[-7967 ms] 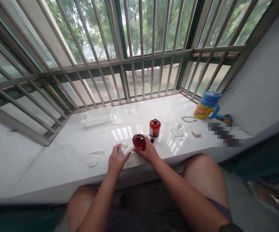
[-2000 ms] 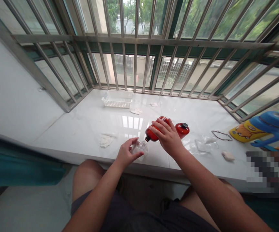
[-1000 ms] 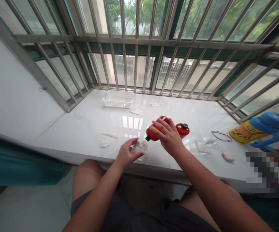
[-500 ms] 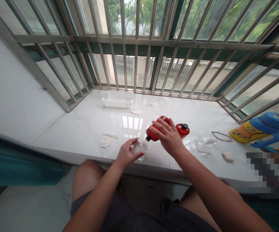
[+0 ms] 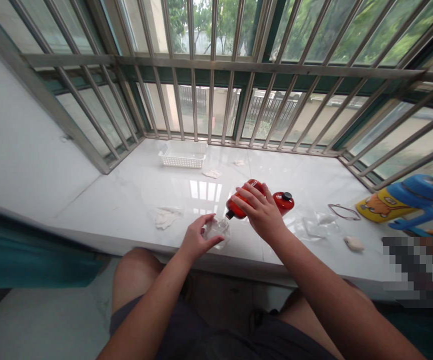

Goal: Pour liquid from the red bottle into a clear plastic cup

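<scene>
My right hand (image 5: pixel 260 210) is closed around a red bottle (image 5: pixel 238 207) with a black neck. The bottle is tipped to the left, its mouth right at the opening of a small clear bottle (image 5: pixel 216 232). Thumb and fingers of my left hand (image 5: pixel 198 236) grip the clear bottle near the front edge of the white ledge (image 5: pixel 235 270). Whether liquid runs between the two is too small to tell. A second red bottle (image 5: pixel 284 201) with a black cap stands just right of my right hand.
A white plastic basket (image 5: pixel 182 159) sits at the back left. Crumpled tissues (image 5: pixel 167 218) lie on the left. Clear plastic bags (image 5: pixel 316 225), a cord loop (image 5: pixel 344 211), a pale lump (image 5: pixel 353 244) and a blue-and-yellow water bottle (image 5: pixel 392 200) are on the right. Metal bars (image 5: pixel 212 110) close off the back.
</scene>
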A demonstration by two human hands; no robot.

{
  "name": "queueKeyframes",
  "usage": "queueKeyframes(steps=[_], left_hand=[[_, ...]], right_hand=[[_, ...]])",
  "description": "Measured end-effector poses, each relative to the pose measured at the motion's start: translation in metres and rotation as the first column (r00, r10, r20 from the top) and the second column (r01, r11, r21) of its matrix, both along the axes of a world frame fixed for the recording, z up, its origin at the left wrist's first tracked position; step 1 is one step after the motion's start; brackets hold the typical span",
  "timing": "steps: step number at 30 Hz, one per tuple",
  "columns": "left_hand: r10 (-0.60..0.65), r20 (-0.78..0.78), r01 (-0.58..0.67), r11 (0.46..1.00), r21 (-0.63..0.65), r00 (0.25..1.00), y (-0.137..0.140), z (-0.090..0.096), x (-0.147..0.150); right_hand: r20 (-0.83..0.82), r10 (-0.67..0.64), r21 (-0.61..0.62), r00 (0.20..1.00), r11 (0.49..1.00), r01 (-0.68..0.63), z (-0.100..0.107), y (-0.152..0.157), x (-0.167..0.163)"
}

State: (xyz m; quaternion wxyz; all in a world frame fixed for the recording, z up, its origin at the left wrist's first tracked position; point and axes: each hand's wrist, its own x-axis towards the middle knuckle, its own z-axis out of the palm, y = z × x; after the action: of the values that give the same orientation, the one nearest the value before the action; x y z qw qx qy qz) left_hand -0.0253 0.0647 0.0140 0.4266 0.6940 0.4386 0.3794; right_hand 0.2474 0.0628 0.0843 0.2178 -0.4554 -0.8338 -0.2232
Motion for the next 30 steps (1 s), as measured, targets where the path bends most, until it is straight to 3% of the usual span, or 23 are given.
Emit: queueKeyframes(steps=[30], left_hand=[[0.001,-0.015,-0.001,1.000,0.031,1.000,-0.0002,0.0007,-0.0004]], right_hand=[[0.003,0.016,0.040,1.000,0.999,-0.016,0.0017,0.0012,0.0009]])
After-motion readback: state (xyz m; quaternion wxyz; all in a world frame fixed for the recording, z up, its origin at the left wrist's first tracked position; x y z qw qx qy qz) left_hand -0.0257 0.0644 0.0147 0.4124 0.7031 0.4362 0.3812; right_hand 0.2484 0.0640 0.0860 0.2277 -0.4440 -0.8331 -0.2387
